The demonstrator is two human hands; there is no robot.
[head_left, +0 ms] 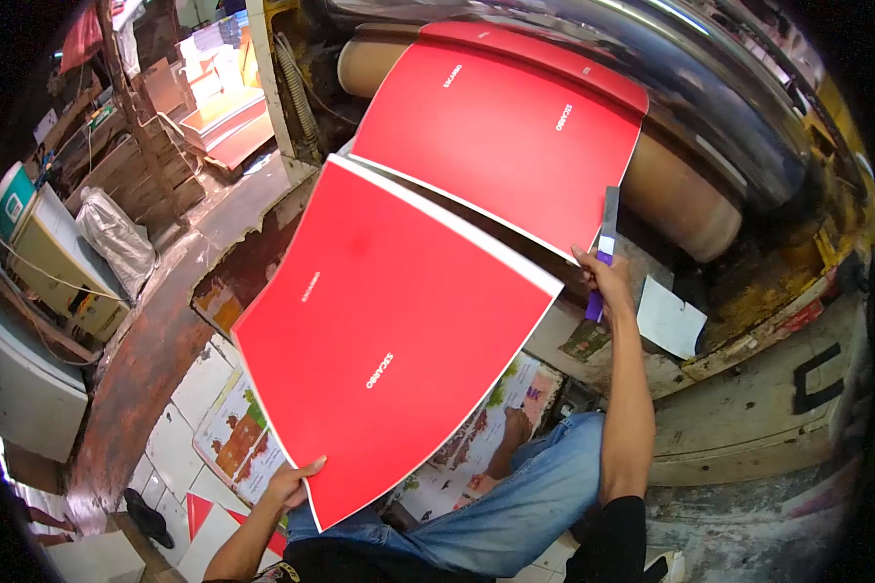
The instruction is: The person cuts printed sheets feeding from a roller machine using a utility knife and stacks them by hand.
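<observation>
My left hand [290, 483] grips the lower left corner of a large red printed sheet [350, 291] with white edges, which lies slanted above my lap. A second red sheet [506, 126] curves over a brown roller [685, 194] under a big shiny metal cylinder [749, 126]. My right hand [605, 277] is closed around a purple-handled tool [608, 233] with a flat grey blade, at the lower right corner of that second sheet. Its fingertips are by the sheet's edge.
Left of the machine, stacked red-edged sheets [228, 126] lie in bright light. A silver bag [117, 238] leans by a beige box. Beneath my legs are printed sheets on tiles, and a dark sandal [148, 518]. A pale paper [671, 318] sits right of my right hand.
</observation>
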